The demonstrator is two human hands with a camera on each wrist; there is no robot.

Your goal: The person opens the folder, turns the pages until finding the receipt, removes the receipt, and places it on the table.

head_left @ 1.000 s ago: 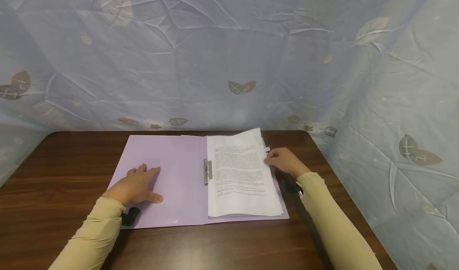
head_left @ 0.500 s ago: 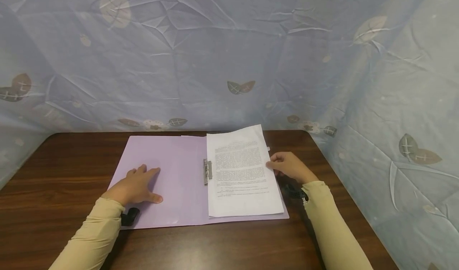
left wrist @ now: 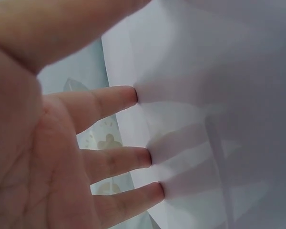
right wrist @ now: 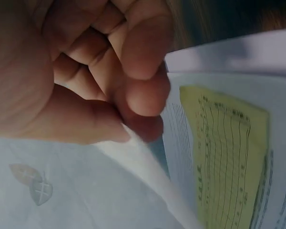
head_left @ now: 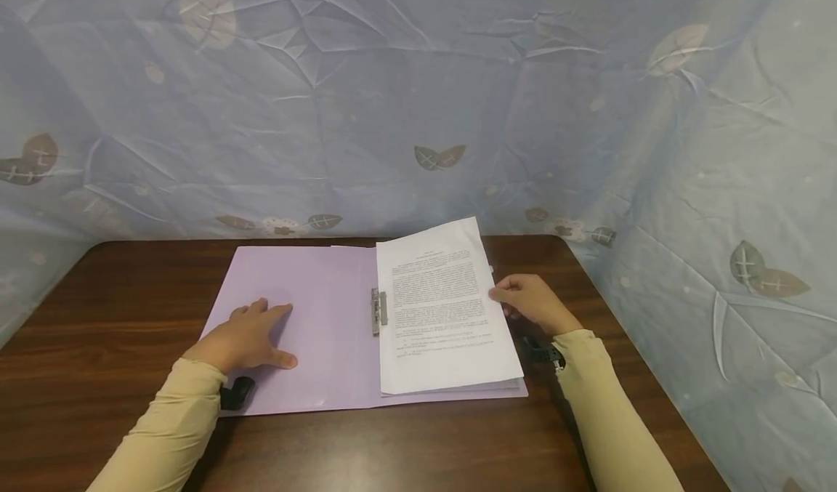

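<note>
Here's the paper [head_left: 438, 317], print side up over the right half of your open purple folder [head_left: 327, 288], its left edge right beside the metal clip [head_left: 378, 312]; whether the clip holds it, you can't tell from here. Its far right corner stands up past the folder's top edge, and there's your right hand [head_left: 530, 301] at the right side, thumb and fingers pinching that edge, a light hold that probably keeps the sheet up without creasing it. Over on the other half, your left hand [head_left: 248, 336] lies with fingers spread and straight, likely steadying the cover; the left wrist view has three fingertips meeting the purple surface, a contact the head view leaves vague. And the right wrist view gives you the prize: under the pinched sheet, a yellow slip [right wrist: 231, 157] on more printed pages, all hidden from above. Beneath everything, the dark wood table [head_left: 314, 448]; behind, the pale blue leaf-patterned cloth [head_left: 366, 114].
</note>
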